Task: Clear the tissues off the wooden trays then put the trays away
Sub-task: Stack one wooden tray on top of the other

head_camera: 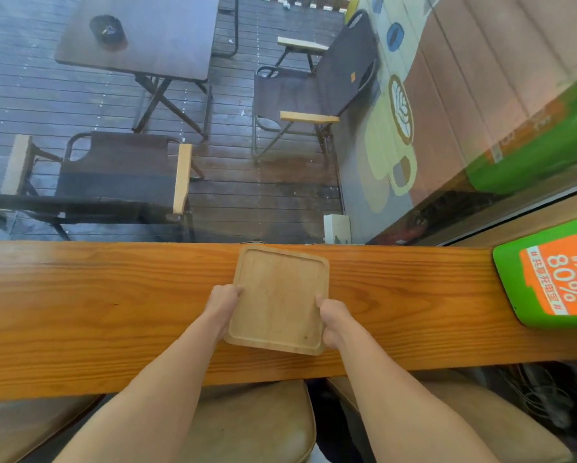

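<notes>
The long wooden counter [113, 312] runs across in front of me, bare of tissues as far as I can see, so the clearing part looks done and what is left is putting the tray away. At its right end lies a green and orange sign [547, 282], which is no part of my job. On the counter, its far edge close to the window, is the square wooden tray [277, 295], and its shallow well holds nothing, only bare grain. It may be one tray or a stack; from above I cannot tell. My left hand [222, 307] is closed on the tray's left rim, thumb hooked over the edge, and my right hand [334, 320] pinches the right rim the same way. Whether the near edge is already lifted off the counter I cannot say.
</notes>
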